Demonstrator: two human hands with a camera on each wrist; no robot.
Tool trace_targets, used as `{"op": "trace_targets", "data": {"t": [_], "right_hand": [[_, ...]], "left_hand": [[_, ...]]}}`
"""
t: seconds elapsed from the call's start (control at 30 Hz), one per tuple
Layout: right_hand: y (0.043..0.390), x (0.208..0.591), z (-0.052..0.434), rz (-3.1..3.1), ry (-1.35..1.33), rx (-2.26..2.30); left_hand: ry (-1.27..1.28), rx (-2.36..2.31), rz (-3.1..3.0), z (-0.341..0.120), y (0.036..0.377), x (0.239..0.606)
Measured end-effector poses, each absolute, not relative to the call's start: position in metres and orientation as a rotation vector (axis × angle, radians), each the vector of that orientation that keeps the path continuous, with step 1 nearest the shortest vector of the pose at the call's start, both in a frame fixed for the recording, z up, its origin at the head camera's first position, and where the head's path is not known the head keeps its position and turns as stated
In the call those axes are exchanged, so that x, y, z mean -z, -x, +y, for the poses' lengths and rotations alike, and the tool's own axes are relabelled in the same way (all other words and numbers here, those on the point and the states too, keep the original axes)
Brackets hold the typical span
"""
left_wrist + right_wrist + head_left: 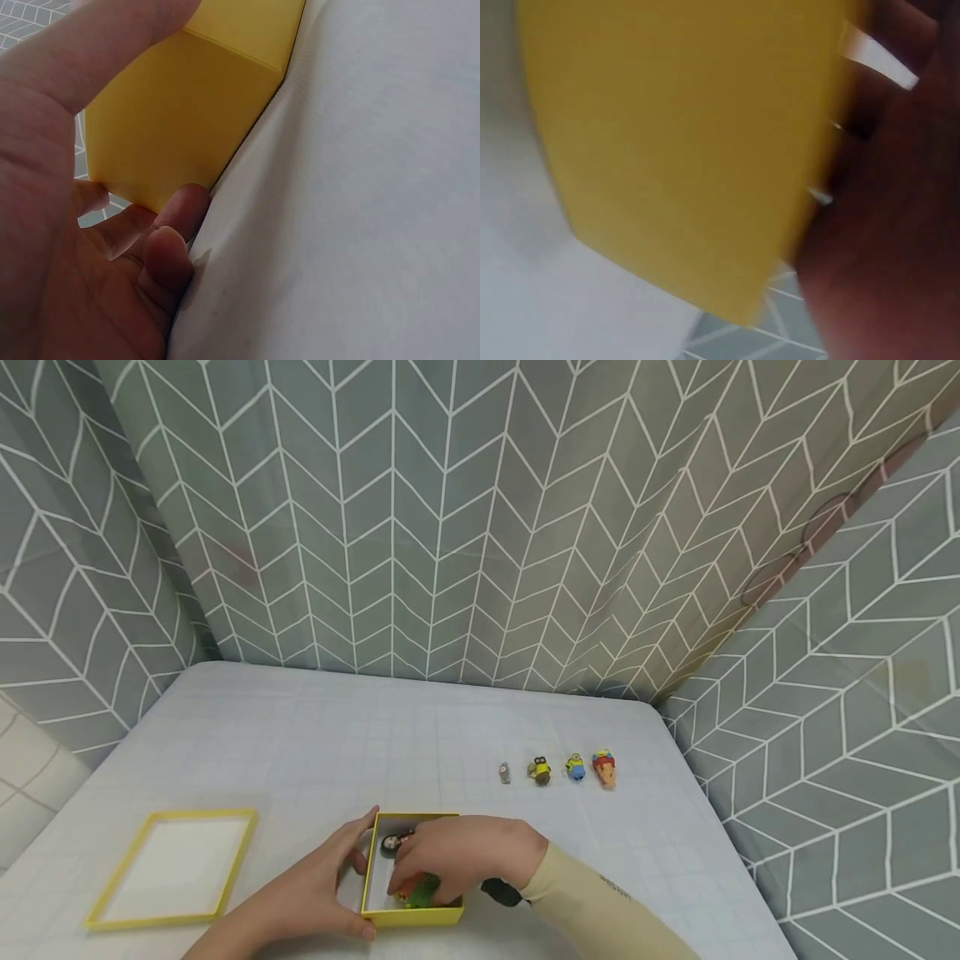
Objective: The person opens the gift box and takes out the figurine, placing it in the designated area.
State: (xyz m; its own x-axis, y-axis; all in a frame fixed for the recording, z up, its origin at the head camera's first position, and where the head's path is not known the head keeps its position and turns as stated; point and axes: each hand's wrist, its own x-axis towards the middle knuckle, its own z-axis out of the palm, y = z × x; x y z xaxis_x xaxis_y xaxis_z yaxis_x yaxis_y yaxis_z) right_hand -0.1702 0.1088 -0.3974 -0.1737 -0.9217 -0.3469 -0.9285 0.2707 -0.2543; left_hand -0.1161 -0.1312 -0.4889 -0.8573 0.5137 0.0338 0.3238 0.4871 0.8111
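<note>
A small yellow box (411,916) stands open near the table's front edge. My left hand (358,872) grips its left side, thumb at the far corner and fingers (176,225) at the near corner of the box's wall (195,105). My right hand (417,883) reaches down into the box, its curled fingers over a green and orange toy (422,893). Whether they pinch it is hidden. A dark-haired figure (393,842) lies at the box's far end. The right wrist view is blurred, showing only the yellow box's wall (682,150) and the hand (900,240).
The box's yellow-rimmed lid (174,868) lies flat to the left. A row of small toys sits further back to the right: a grey one (505,772), two yellow figures (540,770) (575,767) and an orange one (604,768). Patterned walls enclose the table (300,743).
</note>
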Motion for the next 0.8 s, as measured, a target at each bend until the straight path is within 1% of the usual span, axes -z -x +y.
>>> {"op": "trace_targets", "data": {"t": [0.13,0.4,0.53,0.67,0.8], "right_hand": [[0.175,0.404,0.105,2.069,1.714,0.102],[0.174,0.405,0.097,2.100,1.722,0.051],[0.174,0.408,0.097,2.140,1.718,0.098],[0.177,0.408,0.104,2.186,1.657,0.267],[0.180,0.408,0.115,2.248,1.538,0.506]], "left_hand": [[-0.729,-1.285,2.549,-0.130,0.116,0.488],[-0.735,-1.263,2.569,-0.129,0.119,0.488],[-0.726,-1.266,2.557,-0.130,0.118,0.488],[-0.711,-1.290,2.538,-0.131,0.117,0.488],[-0.718,-1.309,2.535,-0.131,0.116,0.487]]}}
